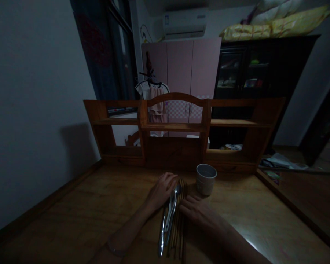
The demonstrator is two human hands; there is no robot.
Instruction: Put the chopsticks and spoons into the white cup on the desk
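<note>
A bundle of chopsticks (pixel 181 219) lies lengthwise on the wooden tabletop, pointing away from me. Beside it on the left are metal spoons, one with its bowl (pixel 178 189) at the far end and a shiny handle (pixel 161 238) nearer me, and a pale-handled utensil (pixel 169 216) whose kind I cannot make out. My left hand (pixel 162 189) rests at the far left of the bundle, fingers stretched over its upper end. My right hand (pixel 196 209) lies along the right side, its fingertips touching the chopsticks. Behind it stands an upright grey cup (pixel 206 179).
A wooden shelf unit (pixel 174 127) runs along the desk's back edge. The wall (pixel 38 110) borders the desk on the left, and a raised wooden edge (pixel 291 207) on the right. Farther off are a pink wardrobe (pixel 180 69), a dark cabinet (pixel 280 69) and hanging clothes (pixel 155 93).
</note>
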